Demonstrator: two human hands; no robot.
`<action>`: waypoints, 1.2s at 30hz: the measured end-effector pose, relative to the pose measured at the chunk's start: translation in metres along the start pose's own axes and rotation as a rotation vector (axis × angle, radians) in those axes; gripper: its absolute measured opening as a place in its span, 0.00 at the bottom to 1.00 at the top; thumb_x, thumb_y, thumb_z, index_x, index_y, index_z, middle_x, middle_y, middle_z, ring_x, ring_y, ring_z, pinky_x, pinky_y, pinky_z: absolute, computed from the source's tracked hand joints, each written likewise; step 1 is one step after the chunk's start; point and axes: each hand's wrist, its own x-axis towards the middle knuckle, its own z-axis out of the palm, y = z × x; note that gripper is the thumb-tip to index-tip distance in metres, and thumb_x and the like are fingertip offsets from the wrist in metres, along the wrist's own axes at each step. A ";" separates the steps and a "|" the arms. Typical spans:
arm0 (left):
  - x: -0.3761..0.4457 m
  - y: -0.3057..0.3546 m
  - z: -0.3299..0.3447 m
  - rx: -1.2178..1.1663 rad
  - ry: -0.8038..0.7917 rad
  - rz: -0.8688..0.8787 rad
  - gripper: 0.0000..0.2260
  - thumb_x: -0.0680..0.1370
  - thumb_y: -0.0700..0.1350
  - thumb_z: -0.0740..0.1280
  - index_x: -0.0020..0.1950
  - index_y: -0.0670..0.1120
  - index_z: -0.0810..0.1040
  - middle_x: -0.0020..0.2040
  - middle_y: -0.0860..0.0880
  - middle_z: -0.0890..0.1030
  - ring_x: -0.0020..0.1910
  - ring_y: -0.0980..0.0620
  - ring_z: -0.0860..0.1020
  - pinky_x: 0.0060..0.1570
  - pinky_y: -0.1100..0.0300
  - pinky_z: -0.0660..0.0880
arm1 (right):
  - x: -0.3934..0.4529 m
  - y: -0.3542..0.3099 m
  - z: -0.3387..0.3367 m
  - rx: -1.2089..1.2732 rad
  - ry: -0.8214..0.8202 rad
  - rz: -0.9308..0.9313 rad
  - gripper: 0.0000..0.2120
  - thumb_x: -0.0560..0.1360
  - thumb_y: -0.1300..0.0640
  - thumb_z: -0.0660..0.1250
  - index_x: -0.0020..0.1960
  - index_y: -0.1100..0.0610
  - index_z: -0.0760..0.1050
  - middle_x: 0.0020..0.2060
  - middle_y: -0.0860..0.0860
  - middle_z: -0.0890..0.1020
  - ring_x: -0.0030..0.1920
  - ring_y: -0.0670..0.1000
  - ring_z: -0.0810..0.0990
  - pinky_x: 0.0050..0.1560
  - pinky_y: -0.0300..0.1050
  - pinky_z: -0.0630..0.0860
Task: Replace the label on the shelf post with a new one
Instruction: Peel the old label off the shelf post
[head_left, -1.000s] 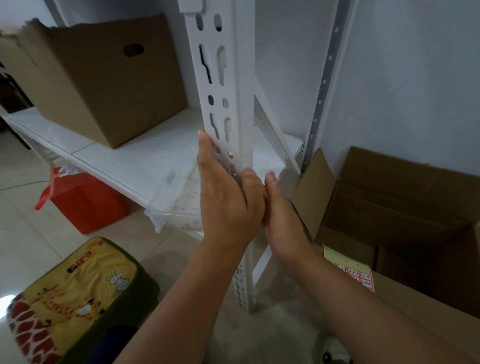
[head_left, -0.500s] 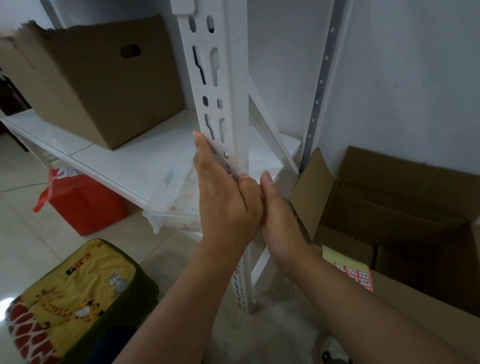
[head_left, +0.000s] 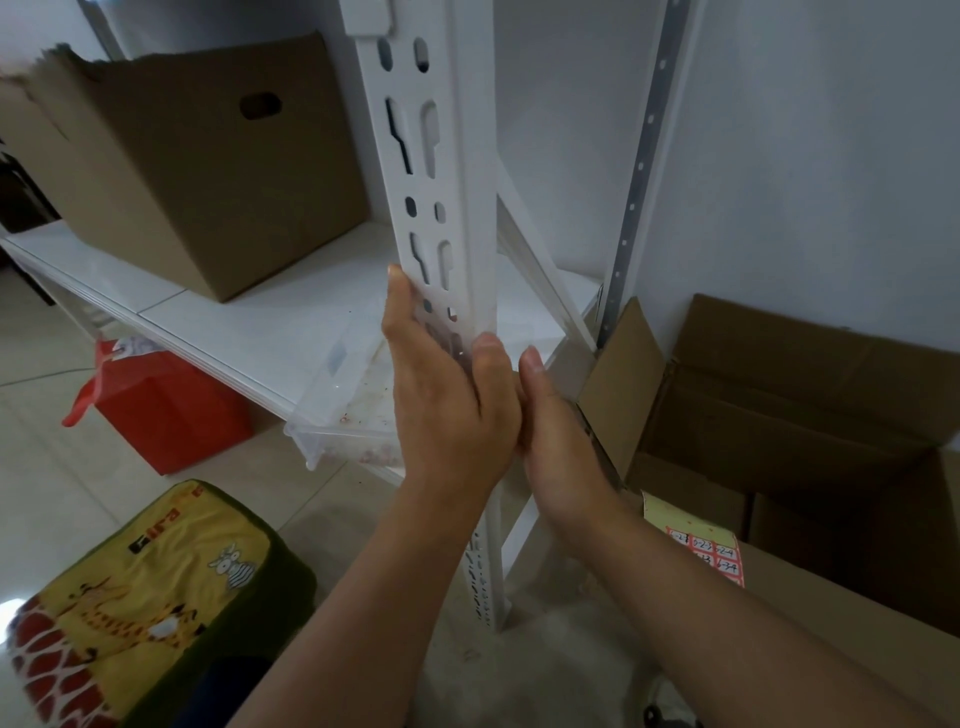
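Against the shelf post (head_left: 470, 218), left hand (head_left: 447, 405) presses flat, fingers straight.

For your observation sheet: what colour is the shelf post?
White, seen in the head view: shelf post.

Both forearms are bare to the frame's edge, with no sleeves showing. The left hand (head_left: 447, 400) and right hand (head_left: 558, 447) wear no gloves, rings or watch.

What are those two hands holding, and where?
Both the left hand and right hand press on the shelf post, at shelf height; no label shows.
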 end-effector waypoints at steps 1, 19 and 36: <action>0.000 0.001 0.000 0.000 -0.001 -0.003 0.27 0.77 0.45 0.57 0.74 0.46 0.52 0.66 0.38 0.68 0.52 0.43 0.76 0.44 0.46 0.79 | 0.000 0.000 0.000 -0.001 0.003 0.001 0.24 0.72 0.37 0.47 0.41 0.44 0.80 0.38 0.37 0.84 0.45 0.32 0.81 0.42 0.26 0.74; -0.002 0.000 -0.002 0.024 -0.054 -0.011 0.31 0.76 0.39 0.58 0.76 0.38 0.48 0.72 0.39 0.63 0.58 0.41 0.74 0.51 0.46 0.78 | 0.003 0.003 -0.001 0.008 0.001 -0.002 0.26 0.71 0.36 0.47 0.49 0.45 0.80 0.44 0.42 0.86 0.50 0.37 0.82 0.46 0.30 0.75; -0.003 0.004 0.000 0.032 -0.021 -0.002 0.33 0.74 0.43 0.57 0.77 0.41 0.48 0.72 0.51 0.60 0.62 0.49 0.72 0.58 0.57 0.75 | 0.002 0.004 -0.002 -0.010 0.001 0.011 0.23 0.79 0.42 0.45 0.45 0.42 0.79 0.39 0.35 0.84 0.46 0.32 0.80 0.43 0.26 0.74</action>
